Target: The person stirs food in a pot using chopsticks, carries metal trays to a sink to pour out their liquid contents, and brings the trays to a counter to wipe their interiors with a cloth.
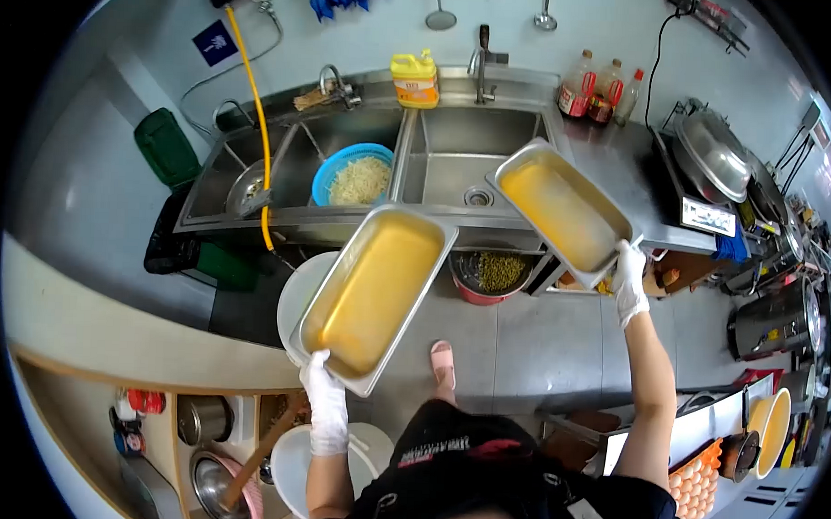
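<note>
My left hand (324, 405), in a white glove, grips the near end of a deep rectangular metal food pan (375, 290). A second metal food pan (564, 210) is held at its near right corner by my right hand (631, 285), gloved too. Both pans are tilted and look yellow-orange inside; I cannot tell whether that is contents or reflection. The right pan is over the front right edge of the sink (479, 147). The left pan is in front of the sink counter, partly hiding a white round container (297, 301). Fingers under the rims are hidden.
A blue basket (322, 178) of pale shreds sits in the middle sink basin. A yellow jug (414, 81) stands behind. Below the counter is a red tub (480, 297) holding green contents. A scale (707, 217) is on the right counter, eggs (696, 489) at lower right.
</note>
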Demonstrator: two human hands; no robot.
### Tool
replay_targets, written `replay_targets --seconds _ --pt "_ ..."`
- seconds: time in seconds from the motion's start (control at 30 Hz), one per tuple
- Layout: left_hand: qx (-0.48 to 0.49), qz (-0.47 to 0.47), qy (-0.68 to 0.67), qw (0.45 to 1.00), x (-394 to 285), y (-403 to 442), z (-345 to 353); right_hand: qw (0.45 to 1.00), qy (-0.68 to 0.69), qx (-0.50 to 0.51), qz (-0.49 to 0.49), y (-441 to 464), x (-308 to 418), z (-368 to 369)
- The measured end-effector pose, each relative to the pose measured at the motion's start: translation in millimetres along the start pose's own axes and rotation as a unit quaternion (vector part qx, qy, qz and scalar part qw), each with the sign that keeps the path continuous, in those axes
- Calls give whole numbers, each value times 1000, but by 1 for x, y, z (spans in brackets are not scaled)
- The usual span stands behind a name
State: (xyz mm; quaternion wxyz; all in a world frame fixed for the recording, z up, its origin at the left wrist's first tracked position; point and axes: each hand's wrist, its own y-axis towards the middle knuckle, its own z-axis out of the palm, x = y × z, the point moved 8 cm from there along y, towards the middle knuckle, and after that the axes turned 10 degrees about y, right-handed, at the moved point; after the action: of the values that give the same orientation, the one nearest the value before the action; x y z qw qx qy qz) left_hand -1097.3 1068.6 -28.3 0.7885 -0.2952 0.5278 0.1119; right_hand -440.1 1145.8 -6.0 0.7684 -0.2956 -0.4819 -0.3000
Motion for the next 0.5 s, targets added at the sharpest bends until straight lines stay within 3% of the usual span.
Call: replay_targets --seconds 0.17,0.33,0.43,0.5 --pt "12 -24 10 1000 -8 96 72 992 -101 0 -79 71 -10 53" --pt "25 10 46 999 -33 157 147 990 -133 -8 -49 142 -60 90" --pt "27 -34 -7 999 -25 193 182 991 -122 3 -56 180 -92 112" --pt "24 -40 15 999 -24 204 198 979 -195 0 -52 189 -92 133"
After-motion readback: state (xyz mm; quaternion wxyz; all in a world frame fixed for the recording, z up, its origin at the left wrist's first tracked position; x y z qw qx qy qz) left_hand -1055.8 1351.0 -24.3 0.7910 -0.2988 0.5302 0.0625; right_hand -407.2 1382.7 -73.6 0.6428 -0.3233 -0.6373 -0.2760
